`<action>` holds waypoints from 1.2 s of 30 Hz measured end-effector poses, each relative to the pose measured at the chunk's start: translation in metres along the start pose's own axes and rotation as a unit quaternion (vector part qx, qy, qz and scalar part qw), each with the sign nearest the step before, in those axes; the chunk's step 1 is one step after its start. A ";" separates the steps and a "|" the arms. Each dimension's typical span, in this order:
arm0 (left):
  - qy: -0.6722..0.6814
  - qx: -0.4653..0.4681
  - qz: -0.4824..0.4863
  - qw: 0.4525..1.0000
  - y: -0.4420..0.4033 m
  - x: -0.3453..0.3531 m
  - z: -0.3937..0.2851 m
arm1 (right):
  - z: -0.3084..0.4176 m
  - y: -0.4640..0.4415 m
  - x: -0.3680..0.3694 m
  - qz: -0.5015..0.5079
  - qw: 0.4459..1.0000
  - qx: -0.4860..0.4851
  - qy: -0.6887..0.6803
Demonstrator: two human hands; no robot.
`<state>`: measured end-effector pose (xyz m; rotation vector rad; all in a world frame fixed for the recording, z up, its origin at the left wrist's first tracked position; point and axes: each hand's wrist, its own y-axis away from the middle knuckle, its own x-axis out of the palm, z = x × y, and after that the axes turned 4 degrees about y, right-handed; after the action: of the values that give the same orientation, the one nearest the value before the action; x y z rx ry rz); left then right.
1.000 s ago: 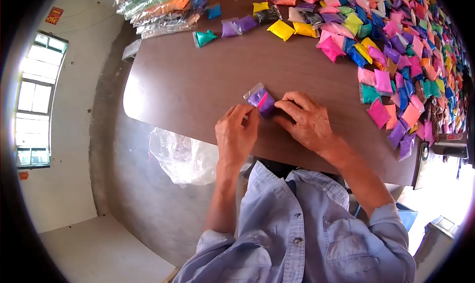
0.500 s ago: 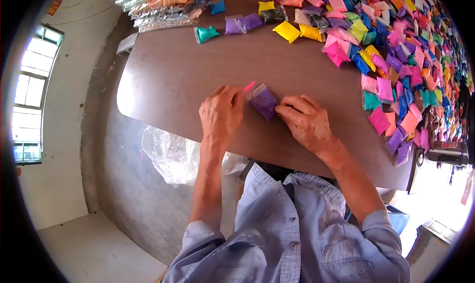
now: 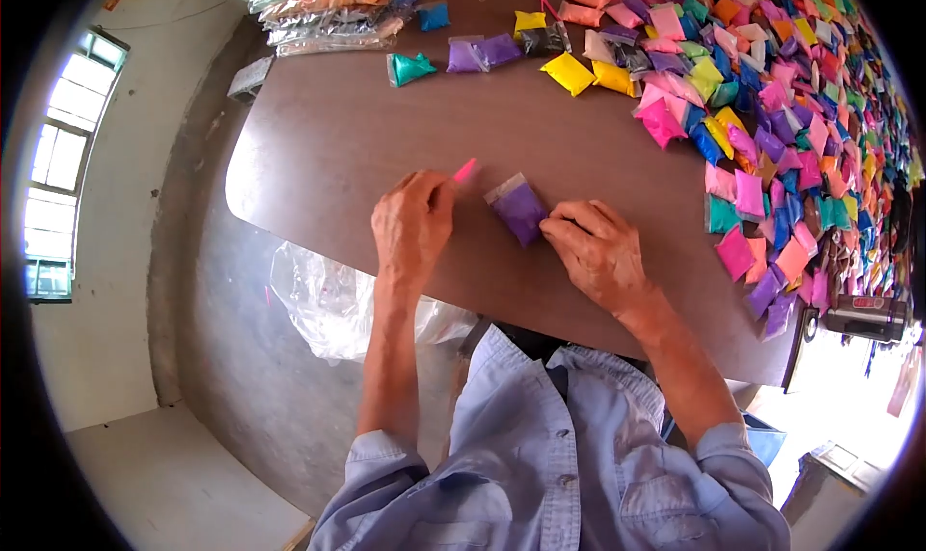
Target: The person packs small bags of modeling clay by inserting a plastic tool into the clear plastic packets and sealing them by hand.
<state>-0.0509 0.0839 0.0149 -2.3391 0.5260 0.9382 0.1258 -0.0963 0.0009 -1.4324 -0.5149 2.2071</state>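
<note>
My left hand (image 3: pixel 415 225) is closed round a thin bright pink stick (image 3: pixel 466 171), whose tip points up and right; the rest is hidden in the fingers. To its right, a small clear packet with purple filling (image 3: pixel 519 210) is tilted over the brown table. The thumb and fingers of my right hand (image 3: pixel 596 252) pinch this packet by its lower right edge. A gap separates the stick from the packet.
A large heap of small colourful packets (image 3: pixel 757 127) covers the table's right side. Yellow packets (image 3: pixel 569 74), a green one (image 3: pixel 411 69) and purple ones (image 3: pixel 482 53) lie farther back. Stacked clear bags (image 3: pixel 333 16) stand at the back left. A crumpled plastic bag (image 3: pixel 323 300) hangs below the table's front edge.
My left hand has moved left with the pink stick, away from the purple packet. My right hand still pinches the packet, now slightly lower in view.
</note>
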 end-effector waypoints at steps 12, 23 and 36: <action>0.107 -0.058 -0.093 0.988 -0.022 0.002 0.046 | 0.016 -0.031 -0.004 0.059 0.995 -0.065 0.038; 0.178 -0.096 -0.088 0.975 -0.023 -0.004 0.045 | 0.013 -0.043 0.023 0.115 0.990 -0.026 0.080; 0.209 -0.097 -0.099 0.968 -0.026 -0.005 0.046 | 0.003 -0.090 0.038 0.041 0.989 0.039 0.136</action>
<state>-0.0637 0.1330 0.0001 -2.7235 0.3624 0.4178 0.1250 -0.0004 0.0219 -1.7038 -0.2779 2.0238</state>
